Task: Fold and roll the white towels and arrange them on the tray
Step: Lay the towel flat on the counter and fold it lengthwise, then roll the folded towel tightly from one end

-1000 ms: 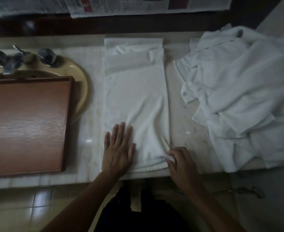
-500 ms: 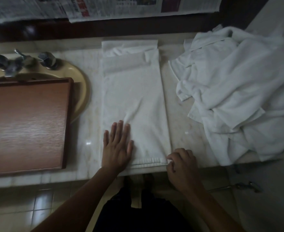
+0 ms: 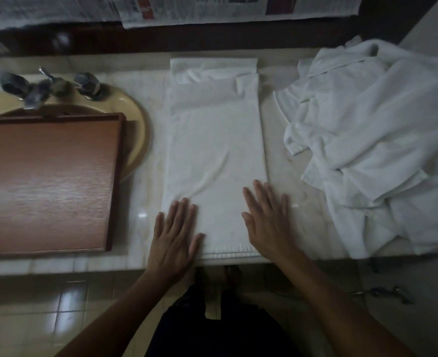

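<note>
Straight, slightly spread fingers of the left hand are pressing flat on the near left corner of the folded white towel, gripping nothing. The right hand is lying flat too, fingers extended, straddling the towel's near right edge and holding nothing. The towel is lying as a long strip across the marble counter, running from near edge to far. Left of it, the wooden tray is sitting partly over the sink, below the faucet. A heap of white towels is lying at the right.
</note>
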Demonstrator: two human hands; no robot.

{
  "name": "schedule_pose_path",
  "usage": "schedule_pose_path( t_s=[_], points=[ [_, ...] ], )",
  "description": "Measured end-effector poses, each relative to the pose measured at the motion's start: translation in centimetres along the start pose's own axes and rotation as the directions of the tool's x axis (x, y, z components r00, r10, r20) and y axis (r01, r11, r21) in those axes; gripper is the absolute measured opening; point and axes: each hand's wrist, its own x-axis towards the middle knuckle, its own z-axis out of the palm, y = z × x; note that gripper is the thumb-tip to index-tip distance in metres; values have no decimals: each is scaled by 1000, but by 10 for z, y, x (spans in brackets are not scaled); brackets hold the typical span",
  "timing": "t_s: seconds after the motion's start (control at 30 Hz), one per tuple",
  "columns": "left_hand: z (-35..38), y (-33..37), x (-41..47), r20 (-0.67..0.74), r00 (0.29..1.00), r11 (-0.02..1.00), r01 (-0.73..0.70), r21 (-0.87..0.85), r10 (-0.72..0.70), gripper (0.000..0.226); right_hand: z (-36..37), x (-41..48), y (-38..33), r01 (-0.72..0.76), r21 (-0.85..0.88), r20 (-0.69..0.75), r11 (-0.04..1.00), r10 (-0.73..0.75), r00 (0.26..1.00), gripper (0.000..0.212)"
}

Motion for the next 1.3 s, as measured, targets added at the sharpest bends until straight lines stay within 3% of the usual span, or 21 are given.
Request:
schedule_pose_path(
  t_s=[0.13,0.27,0.4,0.57,0.67,0.73,0.8,0.87,0.97,1.07,1.2,1.23,1.3],
  points=[
    [-10,3,3,-54,998,996,24,-84,-29,67,-8,14,-17,-140,75,-58,987,144,988,67],
    [-9,15,70,-97,994,986,26,-164,-42,62,-11,65,-62,27,62,-60,998,-23,998,63],
    [-1,-10,85,-65,998,997,22,-76,-27,62,-4,93,-37,22,21,-33,1000,-22,999,59],
    [-11,-42,29,-188,958,970,188,-154,-216,56,-15,67,17,-130,78,-68,988,135,988,62],
    [-22,-33,-10,-253,907,934,286,-213,-335,33,-25,16,19,-125,175,-74,977,140,987,60],
    [-28,-16,-24,-202,850,853,411,-322,-486,20,-32,-18,13,-101,280,-47,955,119,992,60],
    [-30,-2,-28,-92,815,776,502,-381,-572,22,-33,-43,6,-66,332,20,941,63,998,63],
    [-32,6,-28,-12,794,727,551,-409,-608,19,-27,-59,3,-4,340,54,941,-15,998,58],
    [-41,9,-25,-18,760,677,566,-470,-649,12,-24,-63,5,75,365,-9,928,-78,997,35],
    [-51,9,-26,53,714,554,585,-592,-698,10,-31,-58,7,94,373,-17,923,-94,995,20],
    [-52,2,-27,199,699,504,655,-563,-687,26,-39,-58,10,61,337,79,940,-93,993,25],
    [-53,0,-26,247,682,432,659,-616,-688,27,-41,-58,10,64,334,94,940,-100,990,28],
    [-59,-2,-21,405,643,111,607,-787,-650,32,-43,-58,13,70,337,117,939,-115,986,34]
  ],
)
